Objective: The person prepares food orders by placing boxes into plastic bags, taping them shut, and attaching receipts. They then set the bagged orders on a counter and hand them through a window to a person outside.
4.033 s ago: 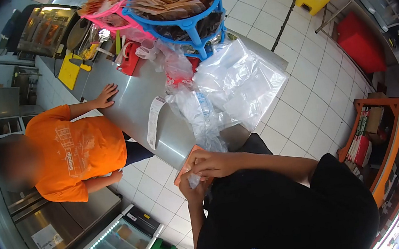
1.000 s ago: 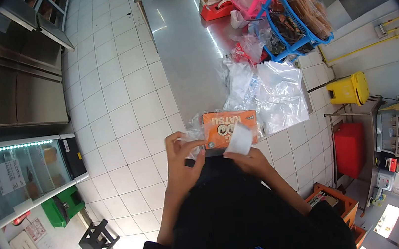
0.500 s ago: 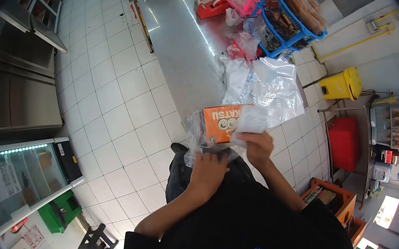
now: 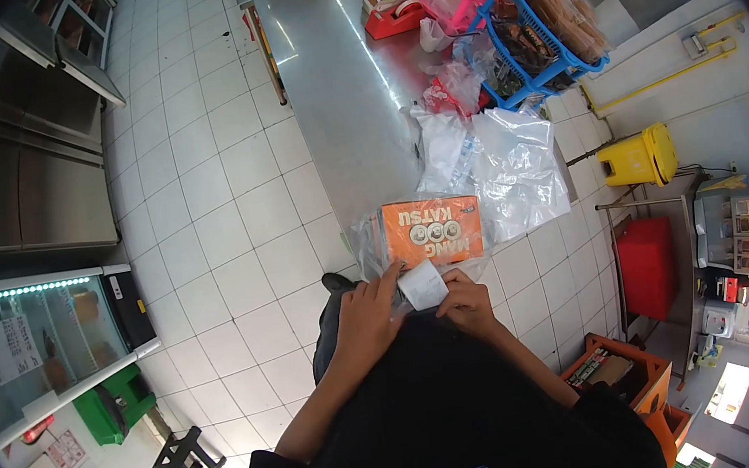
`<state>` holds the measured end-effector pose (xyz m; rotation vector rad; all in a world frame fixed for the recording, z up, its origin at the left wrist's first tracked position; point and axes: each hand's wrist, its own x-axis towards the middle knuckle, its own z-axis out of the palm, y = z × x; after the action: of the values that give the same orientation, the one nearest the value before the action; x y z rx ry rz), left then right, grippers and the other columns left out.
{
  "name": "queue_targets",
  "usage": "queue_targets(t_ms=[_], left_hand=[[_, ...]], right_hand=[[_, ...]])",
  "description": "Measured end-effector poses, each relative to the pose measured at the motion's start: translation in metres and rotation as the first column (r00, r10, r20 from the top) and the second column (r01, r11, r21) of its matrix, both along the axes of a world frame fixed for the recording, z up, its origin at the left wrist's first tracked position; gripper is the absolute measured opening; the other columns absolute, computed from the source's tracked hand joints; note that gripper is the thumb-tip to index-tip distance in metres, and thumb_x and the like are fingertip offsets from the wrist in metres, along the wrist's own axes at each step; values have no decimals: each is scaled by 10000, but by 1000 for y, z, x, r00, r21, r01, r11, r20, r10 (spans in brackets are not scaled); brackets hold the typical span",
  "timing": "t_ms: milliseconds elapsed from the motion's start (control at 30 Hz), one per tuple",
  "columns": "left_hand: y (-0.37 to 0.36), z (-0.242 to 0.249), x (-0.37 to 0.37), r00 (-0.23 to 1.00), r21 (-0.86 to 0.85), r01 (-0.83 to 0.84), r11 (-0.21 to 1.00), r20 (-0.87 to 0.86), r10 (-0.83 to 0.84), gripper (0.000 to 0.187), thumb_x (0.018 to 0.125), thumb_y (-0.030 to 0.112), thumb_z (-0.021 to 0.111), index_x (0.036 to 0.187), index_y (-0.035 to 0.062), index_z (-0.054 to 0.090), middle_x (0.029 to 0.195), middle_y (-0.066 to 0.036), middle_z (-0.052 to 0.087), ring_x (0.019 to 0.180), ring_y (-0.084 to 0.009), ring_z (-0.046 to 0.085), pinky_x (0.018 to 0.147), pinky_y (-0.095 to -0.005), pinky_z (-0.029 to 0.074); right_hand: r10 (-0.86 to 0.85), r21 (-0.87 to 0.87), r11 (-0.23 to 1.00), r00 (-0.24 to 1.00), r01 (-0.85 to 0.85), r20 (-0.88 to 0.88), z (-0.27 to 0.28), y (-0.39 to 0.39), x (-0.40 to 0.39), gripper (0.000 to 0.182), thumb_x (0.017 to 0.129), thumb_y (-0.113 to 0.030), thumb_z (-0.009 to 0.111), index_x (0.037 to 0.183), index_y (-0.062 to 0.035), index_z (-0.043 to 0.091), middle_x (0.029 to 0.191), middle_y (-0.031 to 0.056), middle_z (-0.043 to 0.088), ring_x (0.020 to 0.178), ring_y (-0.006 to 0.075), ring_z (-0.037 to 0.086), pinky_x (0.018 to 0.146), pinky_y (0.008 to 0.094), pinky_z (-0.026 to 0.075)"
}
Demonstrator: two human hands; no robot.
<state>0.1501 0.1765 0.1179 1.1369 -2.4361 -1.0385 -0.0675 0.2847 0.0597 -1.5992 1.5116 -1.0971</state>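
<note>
An orange box [image 4: 433,230] printed "MANG KATSU" lies inside a clear plastic bag [image 4: 364,242] at the near end of the steel table. In front of the box, close to my body, is a white paper slip [image 4: 423,286]; any print on it is too faint to read. My right hand [image 4: 469,305] pinches the slip's right edge. On the other side, my left hand [image 4: 368,317] is closed on the bag's near edge, its index finger reaching the slip's left side. The fingertips of my left hand are partly hidden.
Clear plastic sheets [image 4: 519,169] and white bags lie right of the box. Farther back are a red tape dispenser [image 4: 393,20], a blue basket [image 4: 551,72] and a pink basket [image 4: 454,9] with packets. A glass-door fridge [image 4: 31,332] stands left, an orange crate [image 4: 640,379] right.
My right hand has brought the paper slip down and left from over the box, uncovering the printed top. The left hand has shifted slightly and its fingers now meet the slip.
</note>
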Motion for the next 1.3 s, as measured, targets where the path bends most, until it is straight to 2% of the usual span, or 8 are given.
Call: queue_targets(t_ms=[200,500,567,667,767,1067,1200,1300], left_hand=[[-4,-7,10,912,445,-309,840,-112,395,340,873,81,737,1181,42,597,965,-149,659,812,-293,672,735,-355,554],[-9,11,0,862,226,-179,957,-433,264,187,997,134,625,907,-17,689,987,-126,603,891,-202,626,758,-298,491],[-8,-6,-1,822,353,-138,925,-480,306,230,1040,148,555,973,-25,692,1015,-116,629,875,-178,630,767,-295,493],[-12,-11,-9,654,620,-142,772,-527,543,279,1091,179,475,1113,-25,663,991,-89,672,827,-149,640,747,-287,498],[-23,1,-17,546,689,-113,716,-559,624,323,1118,204,419,1219,-31,617,1000,-84,701,818,-127,652,752,-272,502],[-23,6,-21,628,610,-41,791,-601,495,362,1121,220,406,1342,-31,544,1027,-107,718,891,-141,691,831,-274,505],[-24,7,-33,585,599,0,801,-650,486,346,1099,182,470,1358,-36,542,1085,-105,709,948,-152,710,861,-283,514],[-24,3,-37,658,573,16,820,-624,423,386,1083,153,488,1410,-51,496,1026,-118,724,881,-159,703,789,-286,522]], right_hand=[[65,263,964,990,-31,-124,-3,-2,3,176,720,65,722,740,-25,572,888,84,604,829,287,614,709,344,502],[-277,312,932,918,185,283,23,-23,16,226,907,-117,762,867,-53,549,936,128,632,854,268,643,733,322,496],[-494,490,819,800,297,341,41,-40,23,185,917,-120,753,935,-40,588,993,141,672,912,292,673,769,339,512],[-67,144,987,996,76,-63,60,-49,19,177,936,-67,716,1092,-26,642,1010,151,728,929,252,717,841,334,550],[268,292,931,954,-221,-132,38,-47,10,357,934,-72,707,1279,-43,618,1098,162,731,974,278,717,861,353,551],[-108,335,933,991,130,-84,51,-101,-10,431,914,-98,726,1312,-22,579,1205,196,680,1071,260,689,900,355,541],[-52,482,875,980,-47,190,56,-96,-32,434,926,-84,726,1318,-17,551,1154,200,676,1117,210,665,903,348,547],[-75,401,908,990,117,-120,42,-103,-35,461,862,-132,802,1253,2,598,1172,201,640,1012,296,683,906,392,553]])
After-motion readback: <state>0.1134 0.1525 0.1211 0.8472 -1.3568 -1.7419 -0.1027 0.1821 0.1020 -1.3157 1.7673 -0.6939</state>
